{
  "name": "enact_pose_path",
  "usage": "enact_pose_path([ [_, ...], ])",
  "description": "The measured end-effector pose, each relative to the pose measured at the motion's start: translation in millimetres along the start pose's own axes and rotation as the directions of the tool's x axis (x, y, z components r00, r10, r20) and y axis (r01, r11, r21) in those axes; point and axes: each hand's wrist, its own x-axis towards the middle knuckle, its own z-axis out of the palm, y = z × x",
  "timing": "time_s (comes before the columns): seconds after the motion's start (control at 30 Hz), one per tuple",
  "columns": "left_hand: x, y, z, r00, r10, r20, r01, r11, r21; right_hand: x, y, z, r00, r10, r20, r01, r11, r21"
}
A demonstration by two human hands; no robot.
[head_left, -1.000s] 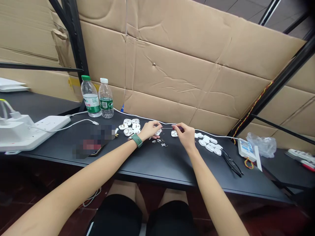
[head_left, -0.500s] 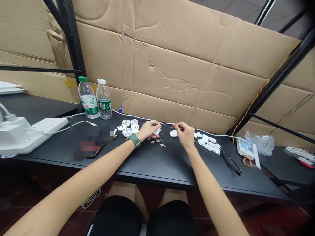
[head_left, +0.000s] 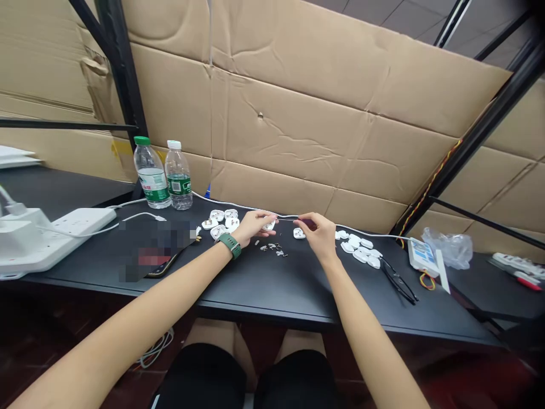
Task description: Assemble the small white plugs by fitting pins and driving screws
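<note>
My left hand, with a green watch on the wrist, is closed on a white plug held above the desk. My right hand pinches a screwdriver, whose thin shaft points left toward the plug; its handle is mostly hidden by the fingers. Beside my right fingers, a plug piece lies on the desk. Small metal and white parts are scattered between the hands. Several plug pieces with their insides showing lie left of my left hand. White plug covers are grouped right of my right hand.
Two water bottles stand at the back left, near a white power strip and a phone. On the right lie black glasses, a white box and a plastic bag. Cardboard walls the back.
My left hand has tilted the plug slightly and shifted a little left. The screwdriver's handle, visible before, is now mostly covered by my right fingers. The view has shifted slightly.
</note>
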Motion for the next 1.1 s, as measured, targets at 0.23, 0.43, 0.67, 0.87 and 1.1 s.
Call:
enact_pose_path([
  [0.23, 3, -1, -1, 0.991, 0.123, -0.046, -0.122, 0.992, 0.03, -1, 12, 6, 0.985, 0.001, 0.174, 0.018, 0.994, -0.107],
  [0.43, 3, 2, 0, 0.978, 0.192, -0.076, -0.191, 0.981, 0.029, -8, 20, 23, 0.894, 0.253, 0.369, -0.304, 0.949, 0.086],
  [0.67, 1, 3, 2, 0.981, 0.168, -0.101, -0.174, 0.983, -0.054, -12, 23, 38, 0.799, 0.37, 0.474, -0.549, 0.769, 0.326],
  [0.87, 2, 2, 1, 0.981, 0.172, -0.089, -0.175, 0.984, -0.029, -10, 20, 35, 0.794, 0.404, 0.454, -0.549, 0.797, 0.251],
  [1.1, 1, 2, 2, 0.982, 0.145, -0.119, -0.139, 0.989, 0.057, -8, 18, 32, 0.862, 0.342, 0.374, -0.424, 0.891, 0.163],
])
